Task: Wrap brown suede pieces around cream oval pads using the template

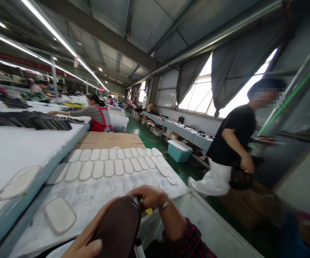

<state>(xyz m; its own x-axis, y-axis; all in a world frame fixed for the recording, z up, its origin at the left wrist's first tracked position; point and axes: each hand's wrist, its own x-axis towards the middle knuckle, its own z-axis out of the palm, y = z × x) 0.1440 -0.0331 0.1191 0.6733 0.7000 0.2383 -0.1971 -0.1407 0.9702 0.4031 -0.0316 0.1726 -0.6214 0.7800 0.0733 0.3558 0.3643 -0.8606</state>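
A dark brown, leather-like rounded piece (121, 229) with a black edge stands tilted low in the middle of the head view. My left hand (90, 233) is closed around its left side, with the thumb on the near face. My right hand (151, 196) grips its upper right edge with bent fingers, which partly hide the black trim. A small yellow thing (149, 211) shows just below the right hand. Closest to my left hand on the table lies a single white rounded panel (60, 216) with a grey border.
Rows of similar white panels (98, 168) lie on the table ahead, before a cardboard sheet (109, 139). Another panel (19, 182) rests on the raised white table at left, near dark stacked pieces (50, 121). One co-worker (101, 114) reaches across; another person (235, 139) walks at right.
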